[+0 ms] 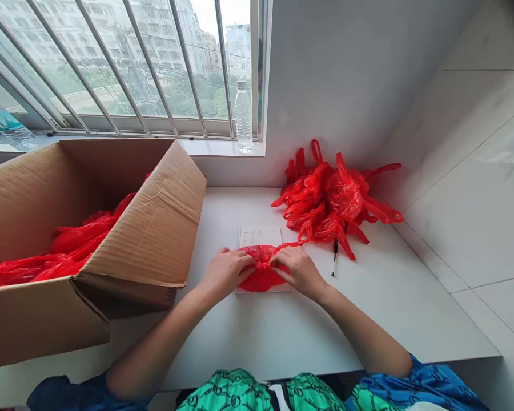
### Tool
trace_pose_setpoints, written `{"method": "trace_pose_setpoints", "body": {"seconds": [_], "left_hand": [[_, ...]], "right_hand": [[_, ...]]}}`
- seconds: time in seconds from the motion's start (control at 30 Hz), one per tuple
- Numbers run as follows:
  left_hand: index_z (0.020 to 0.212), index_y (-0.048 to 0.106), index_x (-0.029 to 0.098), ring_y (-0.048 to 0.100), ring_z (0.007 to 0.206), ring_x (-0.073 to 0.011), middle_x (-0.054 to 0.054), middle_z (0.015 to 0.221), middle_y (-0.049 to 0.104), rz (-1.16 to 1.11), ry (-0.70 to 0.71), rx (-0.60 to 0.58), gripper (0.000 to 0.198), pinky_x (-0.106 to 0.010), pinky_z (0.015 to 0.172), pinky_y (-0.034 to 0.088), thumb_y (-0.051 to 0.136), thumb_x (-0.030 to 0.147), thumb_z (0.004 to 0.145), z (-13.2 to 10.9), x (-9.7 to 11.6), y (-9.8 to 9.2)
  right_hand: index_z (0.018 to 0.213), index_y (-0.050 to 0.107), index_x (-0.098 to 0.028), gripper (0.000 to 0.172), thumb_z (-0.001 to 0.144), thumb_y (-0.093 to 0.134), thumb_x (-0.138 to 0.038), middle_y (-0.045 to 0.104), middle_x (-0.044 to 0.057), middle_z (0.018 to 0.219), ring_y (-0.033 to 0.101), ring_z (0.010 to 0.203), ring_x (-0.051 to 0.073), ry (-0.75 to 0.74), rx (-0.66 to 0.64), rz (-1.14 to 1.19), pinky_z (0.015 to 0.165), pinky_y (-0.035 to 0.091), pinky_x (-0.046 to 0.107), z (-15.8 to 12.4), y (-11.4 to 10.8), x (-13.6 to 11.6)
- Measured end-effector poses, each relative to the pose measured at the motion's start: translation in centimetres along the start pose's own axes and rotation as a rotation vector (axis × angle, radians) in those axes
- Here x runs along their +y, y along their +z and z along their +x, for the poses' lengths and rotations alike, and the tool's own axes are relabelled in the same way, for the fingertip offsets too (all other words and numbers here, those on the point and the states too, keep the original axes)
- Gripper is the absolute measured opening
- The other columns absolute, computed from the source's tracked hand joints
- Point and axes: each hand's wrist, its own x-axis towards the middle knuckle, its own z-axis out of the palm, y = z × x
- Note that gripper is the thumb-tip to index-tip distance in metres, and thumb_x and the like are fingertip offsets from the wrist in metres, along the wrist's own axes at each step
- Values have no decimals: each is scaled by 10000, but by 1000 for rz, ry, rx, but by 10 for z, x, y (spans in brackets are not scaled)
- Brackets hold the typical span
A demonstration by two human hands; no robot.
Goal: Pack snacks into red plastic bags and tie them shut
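A red plastic bag (260, 281) lies across a sheet of paper with writing (260, 234) on the white counter. My left hand (229, 269) grips the bag's left side, its fingers pinched on the plastic. On the other side, my right hand (298, 270) pinches the gathered part near the middle. A thin twisted strip of the bag runs out above my right fingers. Beyond that hand sits a heap of red plastic bags (340, 197), bunched up with their handles sticking out.
A large open cardboard box (149, 222) with red bags (85, 237) inside fills the left. A black-and-white pen (334, 257) lies right of my hands. On the barred window's sill stands a clear bottle (243, 120); another bottle (11, 128) lies far left.
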Motion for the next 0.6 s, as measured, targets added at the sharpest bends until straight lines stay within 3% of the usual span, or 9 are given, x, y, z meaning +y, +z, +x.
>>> {"method": "trace_pose_setpoints", "body": {"seconds": [0.13,0.23,0.33,0.5,0.6], "left_hand": [[789,658,214,666,759,-167,22,811,724,-102,25,-126,131,-304,728,366,608,230,909,-21,-7,16],[782,641,202,653,750,-171,10,789,705,-116,58,-113,134,-299,720,388,610,238,907,-25,-11,22],[861,656,209,649,798,-169,-3,854,709,-146,86,3,120,-291,718,417,568,237,939,-27,-13,28],[860,669,206,621,800,-167,-20,824,682,-190,143,235,123,-281,666,437,592,268,933,-36,-16,53],[858,669,209,609,799,-172,-19,805,677,-198,129,372,144,-303,698,444,584,287,944,-41,-15,62]], "right_hand": [[866,622,-223,95,891,661,-140,685,-17,869,604,788,155,-23,-146,91,711,429,275,-20,0,-7],[860,611,-217,84,909,669,-253,676,-10,840,605,752,163,35,-179,40,680,428,286,-23,2,-15],[896,601,-213,213,903,673,-412,672,11,829,603,730,189,88,-151,-55,656,429,311,-21,9,-21],[918,577,-231,55,953,577,-274,662,-4,810,611,650,169,64,-248,-119,562,408,276,-22,21,-10],[915,603,-244,147,1001,492,-287,667,5,826,626,639,154,-7,-216,-115,566,432,258,-18,18,-1]]}}
